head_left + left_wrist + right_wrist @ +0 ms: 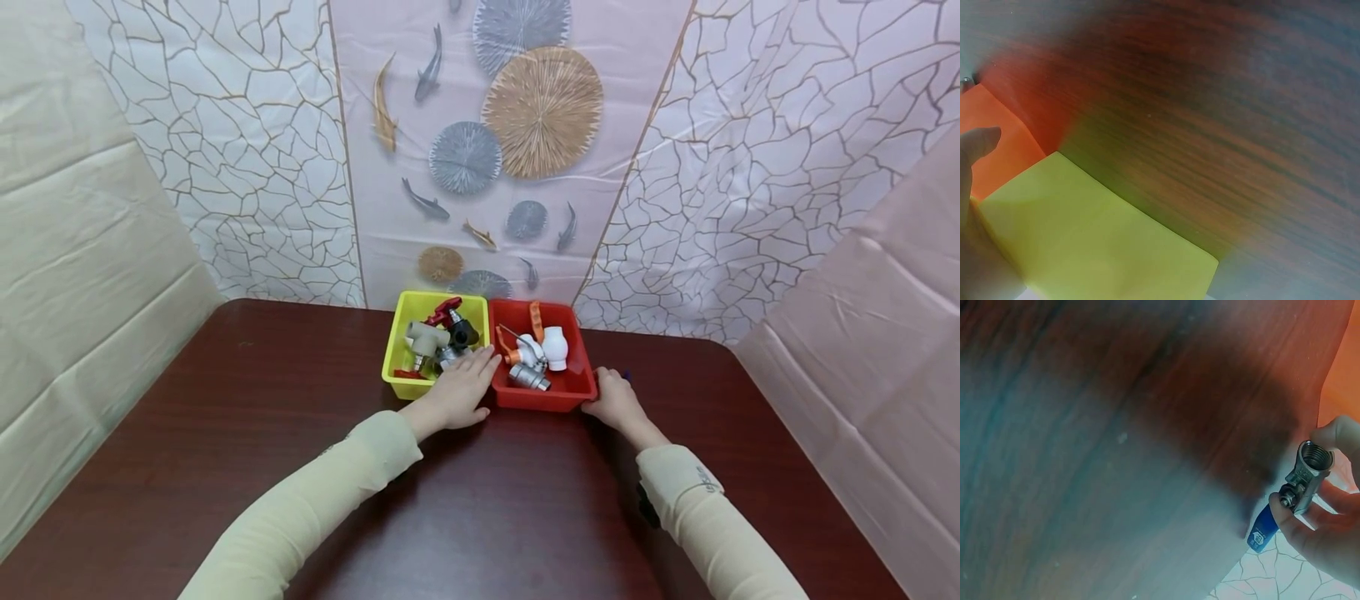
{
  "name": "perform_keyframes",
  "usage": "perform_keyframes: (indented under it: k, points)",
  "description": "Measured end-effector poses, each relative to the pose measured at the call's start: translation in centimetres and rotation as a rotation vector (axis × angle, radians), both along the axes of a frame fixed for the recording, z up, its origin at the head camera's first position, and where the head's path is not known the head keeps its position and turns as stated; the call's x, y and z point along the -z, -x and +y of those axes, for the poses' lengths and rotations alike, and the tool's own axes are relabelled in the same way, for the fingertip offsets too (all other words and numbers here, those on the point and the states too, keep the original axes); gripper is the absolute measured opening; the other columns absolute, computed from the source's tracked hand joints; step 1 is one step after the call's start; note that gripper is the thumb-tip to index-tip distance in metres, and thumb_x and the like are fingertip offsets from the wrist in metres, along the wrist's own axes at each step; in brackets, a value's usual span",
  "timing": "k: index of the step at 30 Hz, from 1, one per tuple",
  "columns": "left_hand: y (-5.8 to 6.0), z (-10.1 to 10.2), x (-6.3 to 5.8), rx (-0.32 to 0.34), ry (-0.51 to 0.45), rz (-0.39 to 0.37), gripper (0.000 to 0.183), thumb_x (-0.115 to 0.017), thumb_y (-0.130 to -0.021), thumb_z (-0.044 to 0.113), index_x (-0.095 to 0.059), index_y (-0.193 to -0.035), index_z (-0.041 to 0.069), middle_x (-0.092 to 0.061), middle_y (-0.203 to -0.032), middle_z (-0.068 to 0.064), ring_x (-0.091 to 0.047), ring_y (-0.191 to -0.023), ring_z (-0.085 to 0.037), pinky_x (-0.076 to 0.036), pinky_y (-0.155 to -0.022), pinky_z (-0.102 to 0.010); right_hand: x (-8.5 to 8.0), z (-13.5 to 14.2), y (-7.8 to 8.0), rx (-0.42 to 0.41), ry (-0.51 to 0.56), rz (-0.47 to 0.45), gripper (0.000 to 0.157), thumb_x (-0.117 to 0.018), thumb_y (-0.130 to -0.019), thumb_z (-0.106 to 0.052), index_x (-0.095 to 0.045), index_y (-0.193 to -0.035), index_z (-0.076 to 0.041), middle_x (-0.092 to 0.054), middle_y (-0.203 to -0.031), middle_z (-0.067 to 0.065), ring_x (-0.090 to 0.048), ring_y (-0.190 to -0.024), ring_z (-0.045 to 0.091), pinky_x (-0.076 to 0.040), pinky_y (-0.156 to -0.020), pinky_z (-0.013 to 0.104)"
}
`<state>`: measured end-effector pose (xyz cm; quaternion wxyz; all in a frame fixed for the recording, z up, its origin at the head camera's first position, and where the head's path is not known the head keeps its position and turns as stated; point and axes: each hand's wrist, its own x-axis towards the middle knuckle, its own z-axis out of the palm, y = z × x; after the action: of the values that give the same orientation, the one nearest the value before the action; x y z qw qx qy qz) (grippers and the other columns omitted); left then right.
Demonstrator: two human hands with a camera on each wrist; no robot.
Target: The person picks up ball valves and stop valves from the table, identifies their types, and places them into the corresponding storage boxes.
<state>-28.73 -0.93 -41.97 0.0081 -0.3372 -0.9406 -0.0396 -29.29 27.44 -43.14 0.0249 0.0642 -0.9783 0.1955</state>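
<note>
My left hand lies with straight fingers over the front right corner of a yellow bin, fingertips at the rim where it meets a red bin. In the left wrist view its thumb shows in front of the red bin's wall. At the red bin's front right corner, my right hand holds a metal ball valve with a blue lever handle. The valve's threaded opening shows in the right wrist view; in the head view the hand mostly hides it.
Inside the yellow bin are a grey plastic fitting, a black valve body and red handles. The red bin contains a white valve with an orange handle and a metal fitting. A patterned curtain hangs behind the dark table.
</note>
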Motion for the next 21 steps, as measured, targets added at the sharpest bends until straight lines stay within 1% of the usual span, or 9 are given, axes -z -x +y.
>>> perform_keyframes:
  k: [5,8,11,17,21]
  points:
    - [0.1,0.0,0.0,0.004,-0.004,-0.002,0.082,-0.063,-0.089,0.035,-0.019,-0.150,0.002,-0.016,-0.157,-0.017,-0.016,-0.145,-0.029,-0.020,-0.117,-0.043,-0.5,0.2,0.1,-0.005,0.025,0.011,0.051,-0.071,-0.077,-0.009,-0.048,-0.116,0.014,-0.053,-0.101,0.027,-0.057,-0.081,0.031,-0.053,-0.073,0.043]
    - [0.1,0.0,0.0,0.003,-0.002,-0.001,0.082,-0.063,-0.089,0.036,-0.019,-0.150,0.002,-0.016,-0.157,-0.017,-0.016,-0.145,-0.029,-0.021,-0.117,-0.043,-0.9,0.5,0.1,-0.013,0.047,0.004,0.055,-0.071,-0.079,-0.010,-0.045,-0.121,0.014,-0.052,-0.099,0.025,-0.055,-0.078,0.026,-0.053,-0.067,0.037]
    - [0.1,0.1,0.0,-0.002,0.011,0.002,0.083,-0.063,-0.089,0.036,-0.018,-0.150,0.002,-0.016,-0.157,-0.017,-0.016,-0.145,-0.029,-0.021,-0.117,-0.042,-1.2,0.9,0.1,-0.022,0.048,0.015,0.054,-0.071,-0.081,-0.012,-0.046,-0.121,0.014,-0.052,-0.095,0.021,-0.053,-0.076,0.023,-0.051,-0.065,0.033]
    - [0.0,0.2,0.0,0.000,0.008,0.016,0.083,-0.064,-0.088,0.036,-0.020,-0.149,0.001,-0.017,-0.156,-0.017,-0.017,-0.145,-0.030,-0.022,-0.117,-0.043,-2.0,1.4,0.1,-0.038,0.041,0.066,0.047,-0.068,-0.080,-0.010,-0.050,-0.117,0.013,-0.054,-0.083,0.015,-0.051,-0.073,0.023,-0.048,-0.066,0.035]
    - [0.0,0.3,0.1,-0.009,0.018,0.018,0.083,-0.064,-0.088,0.037,-0.020,-0.149,0.002,-0.017,-0.157,-0.016,-0.016,-0.145,-0.029,-0.021,-0.117,-0.042,-2.5,1.6,0.2,-0.048,0.039,0.085,0.046,-0.066,-0.077,-0.006,-0.051,-0.116,0.013,-0.054,-0.082,0.014,-0.052,-0.072,0.022,-0.047,-0.068,0.037]
